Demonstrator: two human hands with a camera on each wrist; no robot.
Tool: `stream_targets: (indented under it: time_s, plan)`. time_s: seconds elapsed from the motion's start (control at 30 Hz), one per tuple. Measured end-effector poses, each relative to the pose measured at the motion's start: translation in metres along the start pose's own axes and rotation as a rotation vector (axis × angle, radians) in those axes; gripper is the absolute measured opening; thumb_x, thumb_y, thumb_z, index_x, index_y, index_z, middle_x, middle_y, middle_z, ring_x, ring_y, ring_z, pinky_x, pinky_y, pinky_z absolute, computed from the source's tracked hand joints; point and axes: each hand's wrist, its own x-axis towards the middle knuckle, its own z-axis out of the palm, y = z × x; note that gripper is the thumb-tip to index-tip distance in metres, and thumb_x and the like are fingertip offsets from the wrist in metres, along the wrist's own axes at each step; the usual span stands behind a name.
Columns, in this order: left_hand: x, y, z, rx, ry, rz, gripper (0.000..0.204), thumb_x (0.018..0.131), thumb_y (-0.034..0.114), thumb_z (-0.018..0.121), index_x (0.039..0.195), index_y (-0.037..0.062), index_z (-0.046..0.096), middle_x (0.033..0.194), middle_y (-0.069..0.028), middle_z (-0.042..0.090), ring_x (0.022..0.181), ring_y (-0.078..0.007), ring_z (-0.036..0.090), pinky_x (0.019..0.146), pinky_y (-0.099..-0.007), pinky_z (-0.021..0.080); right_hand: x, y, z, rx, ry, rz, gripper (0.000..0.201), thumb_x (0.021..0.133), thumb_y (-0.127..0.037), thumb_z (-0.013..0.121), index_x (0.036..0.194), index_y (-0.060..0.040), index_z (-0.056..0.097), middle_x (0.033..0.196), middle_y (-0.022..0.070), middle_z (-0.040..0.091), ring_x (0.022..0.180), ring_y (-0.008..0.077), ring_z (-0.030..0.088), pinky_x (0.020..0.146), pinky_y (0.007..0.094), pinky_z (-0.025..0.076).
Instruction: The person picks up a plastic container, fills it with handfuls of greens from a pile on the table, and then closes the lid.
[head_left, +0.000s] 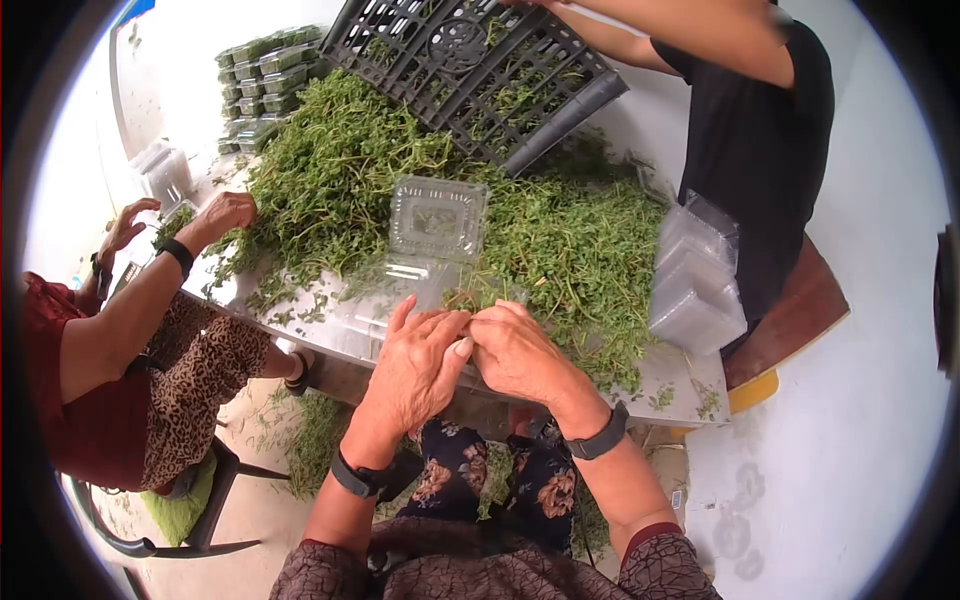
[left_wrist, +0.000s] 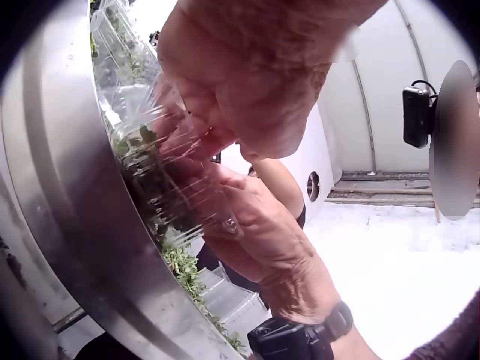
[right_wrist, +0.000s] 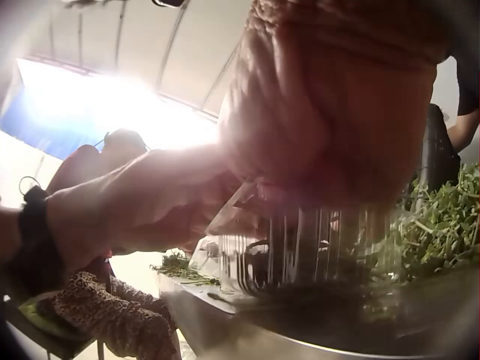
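A clear plastic clamshell box (head_left: 437, 222) lies open at the table's front, lid tilted up at the far side. Its ribbed wall shows close up in the right wrist view, with a few green sprigs (left_wrist: 146, 142) inside. Both hands meet over its near side. My left hand (head_left: 415, 365) has its thumb apart and fingers reaching toward the other hand. The right hand (head_left: 520, 355) has curled fingers at a small bunch of greens (head_left: 462, 298); its fingertips are partly hidden. A large heap of leafy greens (head_left: 345, 170) spreads behind the box.
At right, a person in black tips a black plastic crate (head_left: 470, 75) over the heap. Nested empty clear boxes (head_left: 695, 285) stand at the table's right. Filled boxes (head_left: 265, 80) are stacked at back left. Another person's hand (head_left: 228, 212) is at the heap's left edge.
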Motion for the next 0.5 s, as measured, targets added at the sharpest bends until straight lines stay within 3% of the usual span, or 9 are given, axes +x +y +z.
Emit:
stream_targets:
  time_s: [0.03, 0.07, 0.1, 0.17, 0.23, 0.33, 0.5]
  plan:
    - [-0.001, 0.000, 0.002, 0.017, -0.011, -0.017, 0.037, 0.097, 0.027, 0.043, 0.114, -0.0018, 0.060, 0.106, -0.0176, 0.065, 0.111, -0.0323, 0.057, 0.112, -0.0494, 0.025, -0.001, -0.006, -0.005, 0.056, 0.069, -0.010, 0.012, 0.076, 0.000, 0.056, 0.083, -0.0003, 0.066, 0.084, 0.0161, 0.066, 0.087, 0.0335, 0.061, 0.088, 0.0432, 0.043]
    - [-0.002, 0.000, 0.002, 0.015, -0.012, -0.014, 0.037, 0.097, 0.027, 0.043, 0.114, -0.0018, 0.060, 0.106, -0.0176, 0.065, 0.111, -0.0323, 0.057, 0.112, -0.0494, 0.025, 0.001, -0.007, -0.020, 0.044, -0.034, 0.015, 0.013, 0.078, -0.001, 0.058, 0.087, -0.0022, 0.067, 0.094, 0.0149, 0.068, 0.091, 0.0316, 0.063, 0.088, 0.0431, 0.045]
    - [-0.002, -0.001, 0.002, 0.037, -0.029, -0.013, 0.037, 0.097, 0.027, 0.044, 0.114, -0.0023, 0.059, 0.105, -0.0180, 0.065, 0.110, -0.0326, 0.058, 0.112, -0.0496, 0.024, 0.000, -0.004, -0.027, 0.042, -0.033, 0.017, 0.013, 0.078, -0.001, 0.058, 0.087, -0.0022, 0.067, 0.094, 0.0149, 0.068, 0.091, 0.0316, 0.063, 0.088, 0.0431, 0.045]
    - [-0.004, -0.001, 0.001, 0.060, -0.042, -0.012, 0.038, 0.096, 0.027, 0.046, 0.114, -0.0028, 0.058, 0.104, -0.0184, 0.065, 0.109, -0.0328, 0.058, 0.112, -0.0498, 0.024, -0.003, 0.003, -0.042, -0.018, 0.164, 0.048, 0.017, 0.079, -0.002, 0.060, 0.094, -0.0023, 0.068, 0.107, 0.0145, 0.068, 0.097, 0.0301, 0.064, 0.091, 0.0425, 0.047]
    - [-0.005, 0.000, 0.000, 0.114, -0.047, 0.032, 0.037, 0.093, 0.026, 0.050, 0.114, -0.0031, 0.058, 0.104, -0.0184, 0.066, 0.108, -0.0337, 0.059, 0.112, -0.0508, 0.025, -0.005, 0.011, -0.061, -0.054, 0.224, 0.238, 0.022, 0.081, -0.004, 0.061, 0.102, -0.0026, 0.069, 0.117, 0.0144, 0.066, 0.102, 0.0293, 0.064, 0.094, 0.0404, 0.048]
    - [-0.007, -0.001, 0.004, 0.141, 0.007, 0.069, 0.036, 0.090, 0.025, 0.054, 0.112, -0.0029, 0.058, 0.104, -0.0178, 0.065, 0.108, -0.0342, 0.058, 0.111, -0.0522, 0.025, -0.007, 0.029, -0.083, -0.163, 0.175, 0.581, 0.040, 0.082, -0.013, 0.066, 0.120, -0.0048, 0.061, 0.128, 0.0144, 0.059, 0.113, 0.0309, 0.059, 0.099, 0.0389, 0.045]
    - [-0.012, -0.003, 0.005, 0.113, 0.043, 0.076, 0.032, 0.085, 0.020, 0.061, 0.109, -0.0008, 0.058, 0.106, -0.0158, 0.065, 0.109, -0.0334, 0.058, 0.110, -0.0528, 0.027, -0.012, 0.065, -0.090, -0.352, 0.153, 0.647, 0.052, 0.080, -0.017, 0.068, 0.128, -0.0025, 0.053, 0.133, 0.0158, 0.055, 0.119, 0.0331, 0.054, 0.100, 0.0429, 0.042]
